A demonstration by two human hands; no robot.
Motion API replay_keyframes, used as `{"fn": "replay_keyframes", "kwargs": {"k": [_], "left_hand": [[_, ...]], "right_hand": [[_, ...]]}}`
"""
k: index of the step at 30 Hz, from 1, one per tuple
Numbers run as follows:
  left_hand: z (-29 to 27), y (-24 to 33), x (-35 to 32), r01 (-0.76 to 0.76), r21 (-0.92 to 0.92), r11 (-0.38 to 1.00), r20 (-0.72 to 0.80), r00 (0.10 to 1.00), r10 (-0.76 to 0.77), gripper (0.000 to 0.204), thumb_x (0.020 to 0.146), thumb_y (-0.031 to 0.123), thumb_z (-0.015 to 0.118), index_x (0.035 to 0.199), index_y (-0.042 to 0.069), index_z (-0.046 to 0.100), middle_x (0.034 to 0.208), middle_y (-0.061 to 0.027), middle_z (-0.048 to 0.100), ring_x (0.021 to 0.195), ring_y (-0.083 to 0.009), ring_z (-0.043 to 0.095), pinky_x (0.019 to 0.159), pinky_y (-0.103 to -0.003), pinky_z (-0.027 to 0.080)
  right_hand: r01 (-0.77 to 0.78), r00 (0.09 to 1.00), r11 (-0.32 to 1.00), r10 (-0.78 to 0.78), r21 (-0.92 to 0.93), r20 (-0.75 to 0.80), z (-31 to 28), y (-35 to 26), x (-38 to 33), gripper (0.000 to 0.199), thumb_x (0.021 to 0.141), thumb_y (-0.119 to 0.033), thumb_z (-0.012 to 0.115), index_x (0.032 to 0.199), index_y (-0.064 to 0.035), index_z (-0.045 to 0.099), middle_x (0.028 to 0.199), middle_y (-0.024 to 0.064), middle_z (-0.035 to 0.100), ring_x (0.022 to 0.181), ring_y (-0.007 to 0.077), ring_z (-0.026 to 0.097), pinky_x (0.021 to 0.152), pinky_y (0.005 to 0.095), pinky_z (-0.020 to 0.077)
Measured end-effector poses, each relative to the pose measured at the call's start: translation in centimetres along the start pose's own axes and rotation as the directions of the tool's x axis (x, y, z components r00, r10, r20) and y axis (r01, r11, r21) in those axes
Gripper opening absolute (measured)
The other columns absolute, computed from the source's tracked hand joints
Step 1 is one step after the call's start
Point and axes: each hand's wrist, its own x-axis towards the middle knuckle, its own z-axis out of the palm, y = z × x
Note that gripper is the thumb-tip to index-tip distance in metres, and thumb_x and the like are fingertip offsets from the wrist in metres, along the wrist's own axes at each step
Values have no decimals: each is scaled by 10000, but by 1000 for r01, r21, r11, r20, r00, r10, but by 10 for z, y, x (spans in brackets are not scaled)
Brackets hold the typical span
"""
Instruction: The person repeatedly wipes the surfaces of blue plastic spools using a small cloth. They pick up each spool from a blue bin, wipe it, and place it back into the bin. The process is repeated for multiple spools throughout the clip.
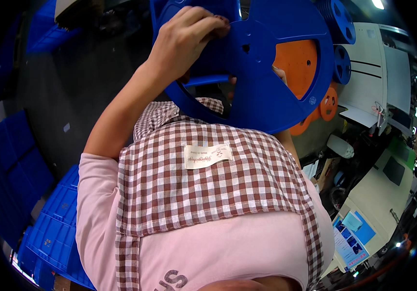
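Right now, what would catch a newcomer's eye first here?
A big blue reel fills the top centre, with the left hand gripping its upper rim. Behind it shows an orange reel, and below spreads a brown checked apron over a pink shirt.

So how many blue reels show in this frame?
3: the big blue reel held by the left hand, and two small blue reels at upper right. More may be hidden behind the big one.

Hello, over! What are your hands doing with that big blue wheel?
Left hand gripping blue reel. Right hand mostly hidden behind reel. Nothing blocking.
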Motion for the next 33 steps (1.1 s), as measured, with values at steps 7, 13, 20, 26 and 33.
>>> {"fn": "replay_keyframes", "kwargs": {"k": [7,13,20,26,33], "left_hand": [[-3,23,-39,229,-196,953,213,959,-187,196,785,10,704,963,91,703,962,-52,669,920,-213,649,781,-315,571],[-17,32,-47,237,-222,946,261,949,-176,218,784,5,713,987,83,710,983,-58,665,933,-203,648,801,-329,585],[-9,5,-1,218,-253,943,-10,974,-228,215,756,-21,708,958,48,683,916,-86,655,862,-247,643,749,-329,536],[-57,-51,-32,390,9,921,-189,905,-381,214,845,8,686,1051,64,698,999,-72,683,939,-182,677,822,-273,539],[-89,-51,-132,813,-433,389,14,438,-899,163,914,77,639,1072,50,670,1042,-57,697,1001,-147,655,860,-257,511]], "right_hand": [[-58,998,986,57,-154,-7,-13,1,4,595,969,-441,424,1317,37,485,1120,278,631,904,364,693,760,422,608],[23,992,973,-49,-230,-112,1,8,3,547,977,-421,416,1284,21,515,1092,256,649,901,319,699,745,388,611],[-50,998,997,48,-51,-33,17,6,15,568,946,-440,461,1295,6,507,1058,250,659,883,322,704,720,385,619],[-185,982,956,173,228,72,17,11,22,608,944,-466,472,1310,20,485,1113,311,598,943,460,664,698,479,618],[-233,972,917,211,324,103,22,6,36,593,951,-457,467,1289,28,511,1111,317,579,980,458,654,686,479,627]]}}
